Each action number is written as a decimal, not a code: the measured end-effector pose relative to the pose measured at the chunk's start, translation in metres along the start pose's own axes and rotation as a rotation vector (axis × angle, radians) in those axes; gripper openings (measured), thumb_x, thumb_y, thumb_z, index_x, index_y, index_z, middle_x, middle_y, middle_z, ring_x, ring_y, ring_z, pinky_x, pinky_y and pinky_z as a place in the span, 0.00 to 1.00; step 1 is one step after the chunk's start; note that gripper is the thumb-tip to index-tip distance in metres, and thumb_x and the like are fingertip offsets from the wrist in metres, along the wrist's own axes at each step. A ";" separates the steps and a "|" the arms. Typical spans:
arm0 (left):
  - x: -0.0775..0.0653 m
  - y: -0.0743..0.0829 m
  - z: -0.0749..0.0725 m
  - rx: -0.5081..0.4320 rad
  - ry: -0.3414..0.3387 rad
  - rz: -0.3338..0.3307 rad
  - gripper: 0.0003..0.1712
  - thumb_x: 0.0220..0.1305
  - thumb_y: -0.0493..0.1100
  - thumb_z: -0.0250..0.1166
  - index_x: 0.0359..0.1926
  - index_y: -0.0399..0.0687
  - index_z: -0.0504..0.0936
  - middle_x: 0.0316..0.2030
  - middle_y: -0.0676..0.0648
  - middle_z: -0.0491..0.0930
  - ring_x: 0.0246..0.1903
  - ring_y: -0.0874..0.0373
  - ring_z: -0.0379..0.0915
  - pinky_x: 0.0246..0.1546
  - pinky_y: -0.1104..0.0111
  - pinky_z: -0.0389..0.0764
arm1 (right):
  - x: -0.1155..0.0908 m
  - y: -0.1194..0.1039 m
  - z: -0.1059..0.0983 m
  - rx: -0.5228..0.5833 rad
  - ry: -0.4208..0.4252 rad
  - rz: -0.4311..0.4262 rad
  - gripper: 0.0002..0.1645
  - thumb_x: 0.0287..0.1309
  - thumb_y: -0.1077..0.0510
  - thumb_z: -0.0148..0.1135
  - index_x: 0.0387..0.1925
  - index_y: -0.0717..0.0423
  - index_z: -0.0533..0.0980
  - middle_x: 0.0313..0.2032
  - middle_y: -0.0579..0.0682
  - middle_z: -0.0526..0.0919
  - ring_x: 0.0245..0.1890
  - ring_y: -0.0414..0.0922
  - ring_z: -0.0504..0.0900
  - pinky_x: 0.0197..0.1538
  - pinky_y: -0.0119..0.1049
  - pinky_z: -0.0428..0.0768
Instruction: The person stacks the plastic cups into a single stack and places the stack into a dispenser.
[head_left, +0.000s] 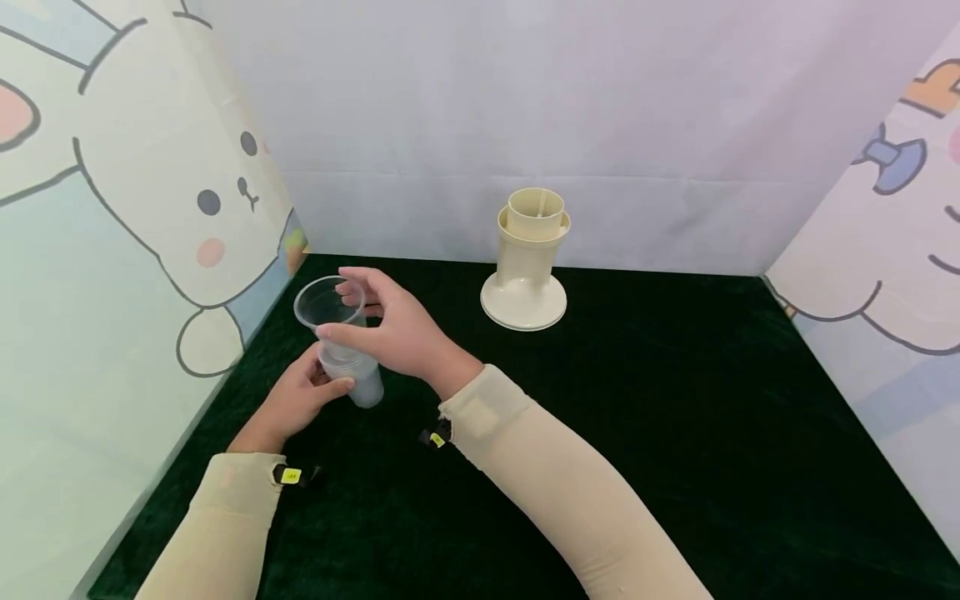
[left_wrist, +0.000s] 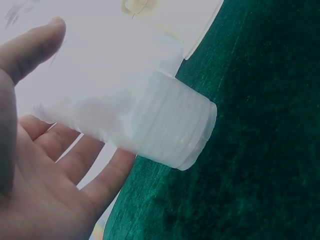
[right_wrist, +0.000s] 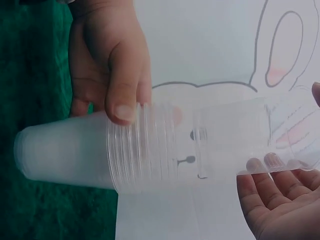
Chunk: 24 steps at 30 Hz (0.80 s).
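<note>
My left hand (head_left: 296,398) holds a stack of nested clear plastic cups (head_left: 365,383), thumb and fingers around its side. In the right wrist view the left thumb presses by the closely stacked rims (right_wrist: 142,150). The stack's frosted lower end (left_wrist: 175,120) shows in the left wrist view. My right hand (head_left: 401,329) holds the uppermost clear cup (head_left: 318,304) near its mouth, thumb on one side and fingers on the other. This cup stands out well above the stack, in line with it. Whether its base is inside the stack cannot be told.
A cream cylindrical holder (head_left: 525,260) with a second, narrower tube (head_left: 536,204) in its top stands on a round base at the back. Dark green cloth (head_left: 637,433) covers the table. A white curtain and cartoon-printed panels (head_left: 97,275) border it.
</note>
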<state>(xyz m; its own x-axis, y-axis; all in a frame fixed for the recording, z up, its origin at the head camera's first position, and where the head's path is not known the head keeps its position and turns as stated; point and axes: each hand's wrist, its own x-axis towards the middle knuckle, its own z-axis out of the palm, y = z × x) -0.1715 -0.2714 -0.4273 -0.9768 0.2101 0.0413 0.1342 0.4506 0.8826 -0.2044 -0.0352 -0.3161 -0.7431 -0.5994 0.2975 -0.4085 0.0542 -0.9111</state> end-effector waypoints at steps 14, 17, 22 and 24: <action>-0.003 0.003 -0.001 -0.014 -0.014 -0.030 0.37 0.75 0.48 0.64 0.75 0.40 0.60 0.67 0.36 0.69 0.61 0.42 0.72 0.56 0.68 0.77 | 0.011 0.004 0.017 -0.041 -0.010 0.045 0.43 0.66 0.44 0.70 0.76 0.45 0.62 0.64 0.38 0.74 0.61 0.32 0.72 0.63 0.33 0.72; -0.003 0.000 -0.001 -0.015 -0.013 -0.028 0.36 0.75 0.48 0.64 0.74 0.39 0.60 0.67 0.35 0.70 0.61 0.42 0.73 0.54 0.70 0.77 | 0.009 0.009 0.017 -0.045 -0.004 0.063 0.43 0.66 0.43 0.70 0.76 0.43 0.63 0.64 0.38 0.74 0.61 0.33 0.73 0.64 0.34 0.73; -0.001 -0.002 0.000 -0.021 -0.006 -0.012 0.37 0.75 0.47 0.64 0.75 0.41 0.59 0.66 0.36 0.70 0.60 0.43 0.74 0.52 0.73 0.77 | 0.006 0.020 0.017 -0.042 -0.003 0.094 0.43 0.65 0.42 0.70 0.76 0.42 0.63 0.63 0.38 0.75 0.61 0.35 0.73 0.64 0.39 0.73; -0.001 -0.002 0.000 -0.014 -0.004 -0.010 0.37 0.75 0.48 0.65 0.76 0.43 0.59 0.67 0.37 0.70 0.61 0.42 0.73 0.53 0.73 0.77 | 0.005 0.025 0.017 -0.036 -0.008 0.108 0.43 0.65 0.42 0.70 0.76 0.43 0.63 0.64 0.38 0.75 0.62 0.36 0.73 0.65 0.40 0.73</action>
<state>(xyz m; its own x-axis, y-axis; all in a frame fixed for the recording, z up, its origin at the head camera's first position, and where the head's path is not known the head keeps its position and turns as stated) -0.1710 -0.2728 -0.4289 -0.9774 0.2091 0.0309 0.1223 0.4405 0.8894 -0.2090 -0.0502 -0.3422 -0.7796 -0.5947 0.1961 -0.3453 0.1470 -0.9269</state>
